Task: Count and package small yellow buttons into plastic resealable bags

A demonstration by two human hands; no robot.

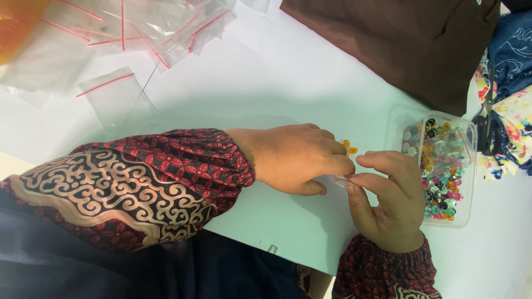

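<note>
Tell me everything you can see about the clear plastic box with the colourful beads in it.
The clear plastic box is a small, shallow rectangular tub with rounded corners and no lid on it, standing flat on the white table near its right side. It is filled with small glossy beads in orange, pink, green, silver and black. The right hand lies against its near wall, partly covering that side. Dark scissors lie just beyond its far corner; whether they touch it is unclear.
</note>
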